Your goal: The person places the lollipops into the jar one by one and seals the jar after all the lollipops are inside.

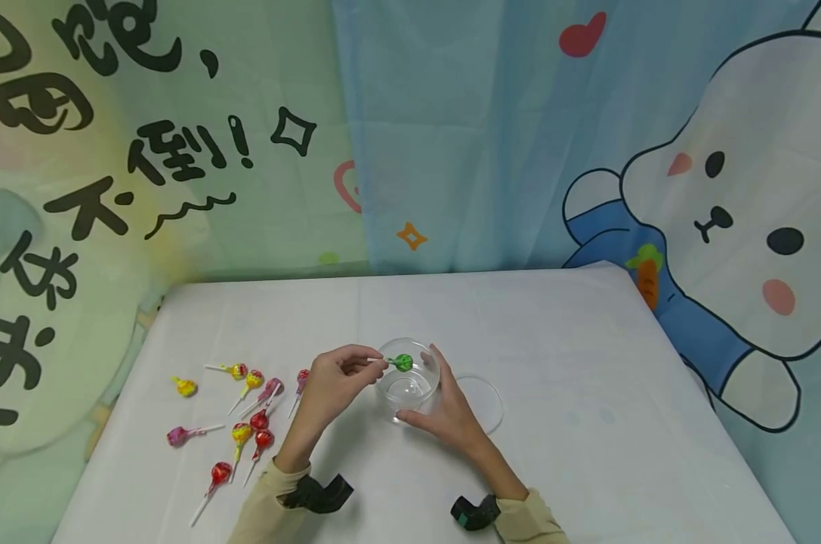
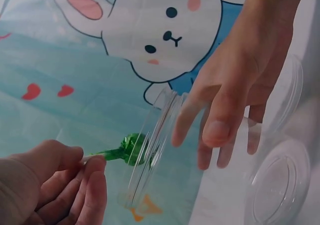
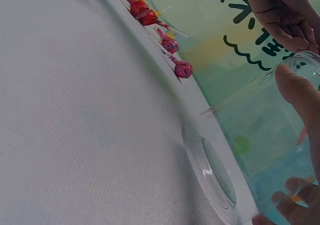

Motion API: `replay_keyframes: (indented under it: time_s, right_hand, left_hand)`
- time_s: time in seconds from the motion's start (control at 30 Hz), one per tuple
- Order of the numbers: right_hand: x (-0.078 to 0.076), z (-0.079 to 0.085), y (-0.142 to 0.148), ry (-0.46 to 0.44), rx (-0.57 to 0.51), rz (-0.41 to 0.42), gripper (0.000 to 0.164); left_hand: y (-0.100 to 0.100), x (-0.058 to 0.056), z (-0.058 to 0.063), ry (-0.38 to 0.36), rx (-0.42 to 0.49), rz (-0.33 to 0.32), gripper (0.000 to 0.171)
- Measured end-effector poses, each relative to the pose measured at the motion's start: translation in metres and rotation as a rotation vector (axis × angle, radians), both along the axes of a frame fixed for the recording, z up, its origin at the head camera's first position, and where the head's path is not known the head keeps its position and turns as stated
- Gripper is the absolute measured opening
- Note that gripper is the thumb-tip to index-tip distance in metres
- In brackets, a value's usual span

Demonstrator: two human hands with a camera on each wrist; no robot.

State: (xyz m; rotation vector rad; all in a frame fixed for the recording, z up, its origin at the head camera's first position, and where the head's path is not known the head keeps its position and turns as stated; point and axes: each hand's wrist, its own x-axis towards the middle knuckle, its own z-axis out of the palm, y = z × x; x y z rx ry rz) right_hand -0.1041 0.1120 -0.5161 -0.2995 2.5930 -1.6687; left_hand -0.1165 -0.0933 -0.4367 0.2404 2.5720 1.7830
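A green-wrapped lollipop (image 1: 402,363) is pinched by its stick between the thumb and fingers of my left hand (image 1: 342,381). Its round head is at the mouth of a clear jar (image 1: 406,389). My right hand (image 1: 454,415) grips the jar around its side, thumb on the near side and fingers on the far side. In the left wrist view, the green candy (image 2: 132,148) overlaps the jar's rim (image 2: 155,150), and the jar is tilted. The jar's round base (image 3: 215,170) shows in the right wrist view. No lollipop is visible inside the jar.
Several lollipops in red (image 1: 220,474), yellow (image 1: 242,432) and purple (image 1: 177,436) wrappers lie scattered on the white table (image 1: 587,423), left of my left hand. A clear round lid (image 1: 501,408) lies behind my right hand. A printed curtain (image 1: 437,151) hangs behind the table.
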Motion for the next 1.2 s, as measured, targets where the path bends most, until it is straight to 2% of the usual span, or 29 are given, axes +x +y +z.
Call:
replay_keyframes:
  time_s: [0.23, 0.47, 0.57, 0.7, 0.83, 1.0, 1.2]
  right_hand:
    - [0.0, 0.0, -0.003, -0.027, 0.008, 0.008, 0.114]
    - [-0.001, -0.001, -0.005, -0.01, 0.02, 0.023, 0.114]
    - [-0.001, -0.001, -0.005, -0.009, 0.016, 0.007, 0.114]
    - [0.001, 0.0, -0.003, 0.0, 0.007, -0.009, 0.115]
    - [0.001, -0.001, -0.002, -0.004, 0.006, -0.012, 0.115]
    - [-0.001, -0.002, -0.002, 0.025, -0.001, 0.005, 0.115]
    - [-0.003, -0.002, -0.002, 0.033, -0.009, 0.017, 0.115]
  left_hand:
    - [0.003, 0.0, -0.001, 0.001, -0.013, -0.027, 0.013]
    - [-0.001, 0.0, -0.003, -0.029, 0.004, -0.04, 0.027]
    - [-0.004, 0.003, -0.004, -0.032, 0.0, -0.035, 0.026]
    - [-0.011, 0.009, -0.007, -0.06, 0.036, -0.017, 0.03]
    - [-0.024, 0.022, -0.013, -0.104, 0.093, 0.04, 0.029]
    - [-0.048, 0.039, -0.024, -0.149, 0.143, 0.149, 0.029]
    - [-0.081, 0.062, -0.036, -0.167, 0.141, 0.273, 0.035]
